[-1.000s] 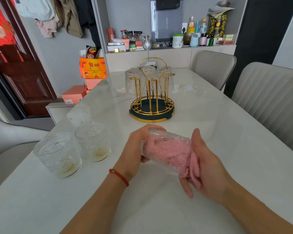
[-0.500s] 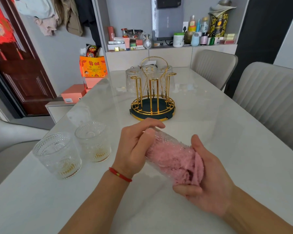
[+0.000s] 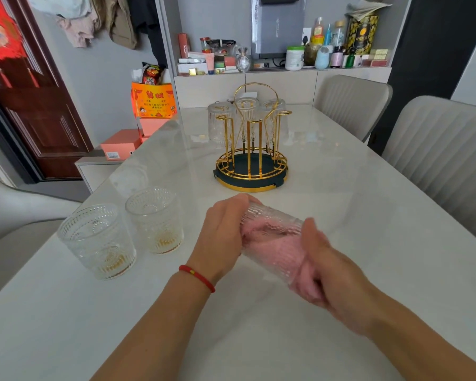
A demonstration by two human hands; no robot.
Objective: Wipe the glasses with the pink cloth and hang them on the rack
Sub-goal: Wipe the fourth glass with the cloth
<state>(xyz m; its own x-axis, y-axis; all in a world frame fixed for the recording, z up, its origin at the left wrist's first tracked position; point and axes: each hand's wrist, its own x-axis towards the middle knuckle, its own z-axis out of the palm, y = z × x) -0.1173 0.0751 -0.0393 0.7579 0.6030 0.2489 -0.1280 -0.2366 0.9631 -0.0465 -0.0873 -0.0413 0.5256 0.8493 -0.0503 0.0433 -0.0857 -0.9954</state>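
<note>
Centrally, a ribbed clear glass (image 3: 270, 237) lay tilted on its side above the pale, glossy desk (image 3: 341, 193), held between both hands. The left hand (image 3: 223, 235) curled its grip round the closed base end, fingers wrapped over the fluted wall. The right hand (image 3: 330, 273) met the open mouth, its grip closed on the pink cloth (image 3: 300, 273); soft, fuzzy fabric filled the inside of the glass and bunched out at the rim. This hand appeared blurred. A thin red cord bracelet (image 3: 197, 277) circled the left wrist.

To the left, two short embossed tumblers (image 3: 98, 240) (image 3: 155, 218) stood upright on the desk, just beside each other, each with an amber tint at the thick base. Farther back stood the round rack (image 3: 252, 171), a dark tray ringed with gold wire, with slender gold posts and a looped handle. Three ribbed glasses (image 3: 220, 125) hung upside down on its far posts; the near posts were bare. Two grey, channel-stitched chairs (image 3: 440, 149) stood along the right edge.
</note>
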